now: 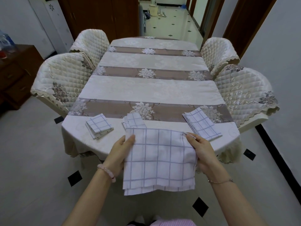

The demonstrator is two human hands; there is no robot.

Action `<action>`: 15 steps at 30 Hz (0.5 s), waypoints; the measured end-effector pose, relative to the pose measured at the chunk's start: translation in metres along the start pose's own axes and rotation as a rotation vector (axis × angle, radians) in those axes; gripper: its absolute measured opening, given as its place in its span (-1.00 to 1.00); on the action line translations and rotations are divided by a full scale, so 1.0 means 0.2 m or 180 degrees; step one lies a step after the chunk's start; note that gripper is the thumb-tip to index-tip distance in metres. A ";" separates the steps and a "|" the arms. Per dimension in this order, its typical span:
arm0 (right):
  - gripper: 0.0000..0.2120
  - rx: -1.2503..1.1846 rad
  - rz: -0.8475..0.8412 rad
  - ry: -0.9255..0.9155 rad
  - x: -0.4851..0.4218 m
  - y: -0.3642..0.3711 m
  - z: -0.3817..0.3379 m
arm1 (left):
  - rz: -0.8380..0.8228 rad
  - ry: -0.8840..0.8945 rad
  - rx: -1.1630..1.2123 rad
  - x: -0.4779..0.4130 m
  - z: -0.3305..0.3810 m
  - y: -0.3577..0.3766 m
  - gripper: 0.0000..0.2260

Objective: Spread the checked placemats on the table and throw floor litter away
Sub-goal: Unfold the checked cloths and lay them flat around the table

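Over the near edge of the table: holding one checked placemat, part-folded, pinched at one side by left hand and gripped at the other by right hand. Judged mid-unfold, none spread yet. Next: open fully, lay flat on table. Farther in on table: left folded placemat, middle folded placemat, right folded placemat.

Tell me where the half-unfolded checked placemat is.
In the head view the white, blue-checked cloth placemat is centre-bottom, held between the left hand and right hand over the near edge of the cloth-covered table, just before the middle folded placemat.
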State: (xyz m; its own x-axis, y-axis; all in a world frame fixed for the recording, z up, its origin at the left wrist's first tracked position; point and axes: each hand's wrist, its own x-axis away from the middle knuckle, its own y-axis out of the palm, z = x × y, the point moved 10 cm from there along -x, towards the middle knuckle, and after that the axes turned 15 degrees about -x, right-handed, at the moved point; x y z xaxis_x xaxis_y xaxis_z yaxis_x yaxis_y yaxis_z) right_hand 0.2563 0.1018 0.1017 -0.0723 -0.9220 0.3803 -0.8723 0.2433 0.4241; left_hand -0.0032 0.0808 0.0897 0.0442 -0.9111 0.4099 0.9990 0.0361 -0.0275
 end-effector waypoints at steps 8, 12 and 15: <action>-0.76 -0.0434 0.0233 0.0032 -0.13 -0.11 -0.01 | -0.1047 -0.0244 -0.0779 0.08 -0.22 0.18 -0.77; -0.65 0.1109 0.0684 -0.0353 -0.18 -0.20 -0.09 | -0.0501 -0.0089 -0.0687 0.06 -0.12 0.16 -0.85; -0.59 0.2245 0.0572 -0.1002 -0.10 -0.08 -0.19 | -0.0255 0.0008 -0.0334 0.07 -0.01 0.16 -0.89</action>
State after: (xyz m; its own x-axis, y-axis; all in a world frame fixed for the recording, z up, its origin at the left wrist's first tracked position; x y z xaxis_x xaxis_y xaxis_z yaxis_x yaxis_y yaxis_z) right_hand 0.2903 0.1275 0.1189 -0.2827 -0.9541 0.0985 -0.9273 0.2455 -0.2826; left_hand 0.0301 0.0687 0.0925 -0.0357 -0.9104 0.4121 0.9927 -0.0798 -0.0902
